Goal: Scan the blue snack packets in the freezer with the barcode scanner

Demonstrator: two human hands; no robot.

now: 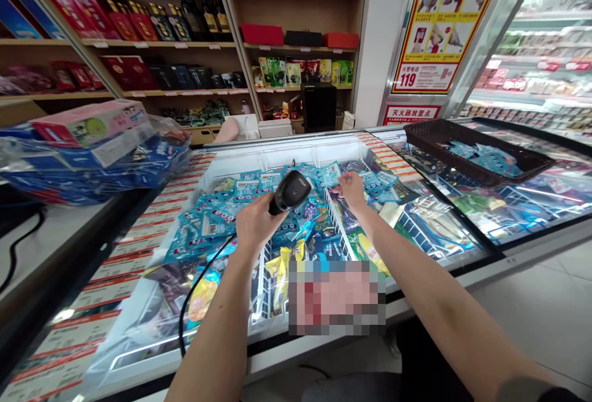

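My left hand [254, 222] is closed round the handle of a black barcode scanner [289, 190], whose head points toward the back of an open chest freezer [259, 154]. A black cable [198, 285] hangs from the scanner. My right hand [352, 188] reaches into the freezer and pinches a light-blue ice-cream packet [330, 174] among several like it. White wire dividers [340, 229] split the freezer into bins of packets.
A stack of boxes in plastic bags [92, 149] rests on the counter at left. A dark tray [476, 149] with blue packets sits on the freezer's glass lid at right. Shelves of boxed goods [152, 26] stand behind. A glass-door fridge [541, 50] stands at far right.
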